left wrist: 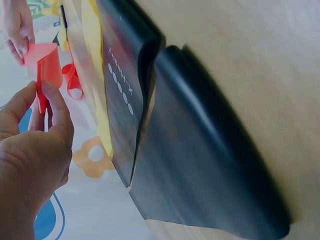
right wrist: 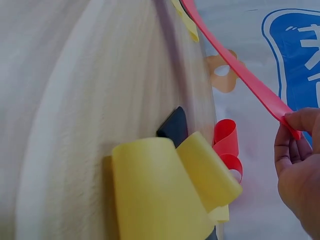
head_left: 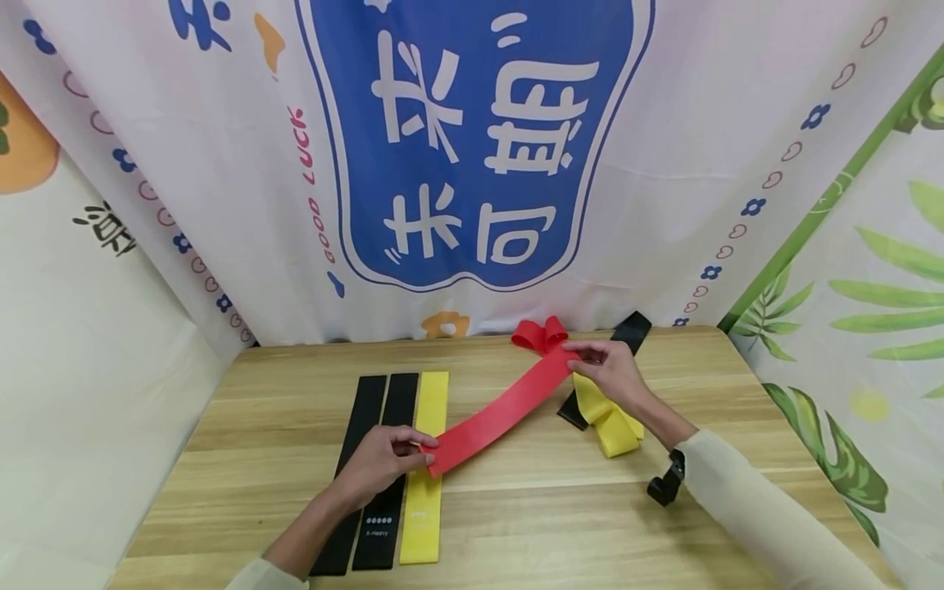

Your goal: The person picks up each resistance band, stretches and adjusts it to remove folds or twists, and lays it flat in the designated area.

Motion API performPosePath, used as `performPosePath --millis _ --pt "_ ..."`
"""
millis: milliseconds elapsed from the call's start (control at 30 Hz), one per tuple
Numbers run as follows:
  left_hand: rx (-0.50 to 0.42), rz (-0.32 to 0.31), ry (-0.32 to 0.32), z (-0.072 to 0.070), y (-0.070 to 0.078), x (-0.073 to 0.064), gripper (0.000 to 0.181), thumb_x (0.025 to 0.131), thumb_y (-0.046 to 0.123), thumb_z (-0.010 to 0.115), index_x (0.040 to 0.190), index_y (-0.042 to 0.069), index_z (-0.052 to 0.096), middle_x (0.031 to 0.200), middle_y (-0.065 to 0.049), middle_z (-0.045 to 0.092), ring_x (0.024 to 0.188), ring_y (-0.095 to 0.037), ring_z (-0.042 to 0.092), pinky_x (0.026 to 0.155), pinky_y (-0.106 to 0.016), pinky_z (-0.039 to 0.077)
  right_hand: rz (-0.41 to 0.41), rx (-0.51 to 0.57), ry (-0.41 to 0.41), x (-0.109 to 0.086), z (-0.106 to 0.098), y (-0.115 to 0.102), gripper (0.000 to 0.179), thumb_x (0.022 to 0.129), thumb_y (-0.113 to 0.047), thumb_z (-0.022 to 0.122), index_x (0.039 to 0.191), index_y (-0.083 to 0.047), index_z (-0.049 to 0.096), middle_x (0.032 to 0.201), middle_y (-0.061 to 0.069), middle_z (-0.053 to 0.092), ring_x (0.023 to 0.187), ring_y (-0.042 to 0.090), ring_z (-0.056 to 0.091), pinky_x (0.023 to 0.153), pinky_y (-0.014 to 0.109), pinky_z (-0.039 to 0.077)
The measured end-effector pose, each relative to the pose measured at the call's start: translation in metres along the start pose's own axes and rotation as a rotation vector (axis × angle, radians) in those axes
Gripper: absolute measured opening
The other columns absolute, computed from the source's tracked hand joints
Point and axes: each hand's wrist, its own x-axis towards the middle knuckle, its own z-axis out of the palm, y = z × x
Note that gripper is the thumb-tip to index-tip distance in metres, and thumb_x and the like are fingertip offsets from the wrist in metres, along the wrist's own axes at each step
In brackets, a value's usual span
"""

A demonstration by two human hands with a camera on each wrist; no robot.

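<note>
Stretched out between both hands is a red resistance band [head_left: 501, 414], raised over the table and sagging slightly. My left hand [head_left: 379, 460] pinches its near left end between thumb and fingers, above the flat yellow band [head_left: 422, 524]. At the far right end, my right hand [head_left: 608, 369] pinches the same red band. Two black bands [head_left: 378, 537] lie flat beside the yellow one; white print on one reads X-Heavy. In the left wrist view the left fingers [left wrist: 52, 92] grip the red band's end. The right wrist view shows the right hand [right wrist: 300, 175] holding the other end.
Behind the right hand, a second red band [head_left: 542, 334] lies looped at the table's back edge. A knotted yellow band [head_left: 615, 426] sits across a slanting black band [head_left: 633, 329] on the right. A printed curtain [head_left: 678, 164] hangs behind the wooden table [head_left: 575, 524].
</note>
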Motion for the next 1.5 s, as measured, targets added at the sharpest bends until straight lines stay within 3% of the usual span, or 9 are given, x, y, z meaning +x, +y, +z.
performPosePath --millis 133,367,533,767,1167,1500 --pt "0.008 -0.006 -0.003 0.002 0.0 -0.004 0.016 0.092 0.01 0.083 0.107 0.009 0.082 0.108 -0.005 0.076 0.086 -0.019 0.064 0.071 -0.025 0.054 -0.011 0.025 0.003 0.008 0.005 -0.001 0.029 0.093 -0.001 0.08 0.121 -0.002 0.078 0.121 0.02 0.075 0.086 0.021 0.069 0.075 0.018 0.058" --pt "0.01 0.009 -0.02 0.004 -0.001 -0.008 0.015 0.092 0.006 0.082 0.107 0.009 0.082 0.103 -0.005 0.074 0.085 -0.02 0.061 0.068 -0.024 0.052 0.0 0.046 0.018 0.019 0.014 -0.002 0.028 0.095 -0.001 0.078 0.123 0.001 0.077 0.122 0.022 0.075 0.105 0.031 0.071 0.085 0.016 0.057" --pt "0.012 0.013 -0.08 0.006 -0.001 -0.012 0.021 0.091 0.007 0.083 0.112 0.009 0.082 0.103 -0.005 0.074 0.085 -0.02 0.063 0.068 -0.024 0.051 0.041 0.059 0.017 0.026 0.022 -0.001 0.029 0.096 -0.002 0.077 0.125 -0.002 0.077 0.127 0.02 0.073 0.111 0.032 0.069 0.085 0.016 0.057" --pt "-0.024 0.022 -0.182 0.009 0.001 -0.016 0.026 0.092 0.005 0.081 0.118 0.007 0.08 0.105 -0.008 0.071 0.086 -0.022 0.063 0.067 -0.026 0.052 0.057 0.102 -0.006 0.031 0.034 -0.003 0.033 0.096 -0.003 0.077 0.128 -0.006 0.076 0.128 0.016 0.072 0.102 0.027 0.066 0.078 0.02 0.059" --pt "-0.064 0.007 -0.204 0.015 0.003 -0.021 0.022 0.092 0.008 0.082 0.114 0.007 0.082 0.118 -0.009 0.073 0.089 -0.02 0.071 0.074 -0.028 0.059 0.023 0.141 0.002 0.044 0.054 -0.006 0.035 0.092 0.005 0.078 0.127 0.002 0.075 0.119 0.024 0.071 0.087 0.016 0.062 0.071 0.016 0.053" --pt "-0.086 -0.021 -0.236 0.021 0.002 -0.025 0.019 0.091 0.007 0.082 0.11 0.006 0.082 0.119 -0.008 0.075 0.086 -0.018 0.073 0.077 -0.031 0.062 -0.012 0.188 0.0 0.057 0.074 -0.007 0.033 0.091 0.004 0.079 0.124 0.002 0.076 0.124 0.025 0.073 0.098 0.032 0.069 0.073 0.016 0.055"
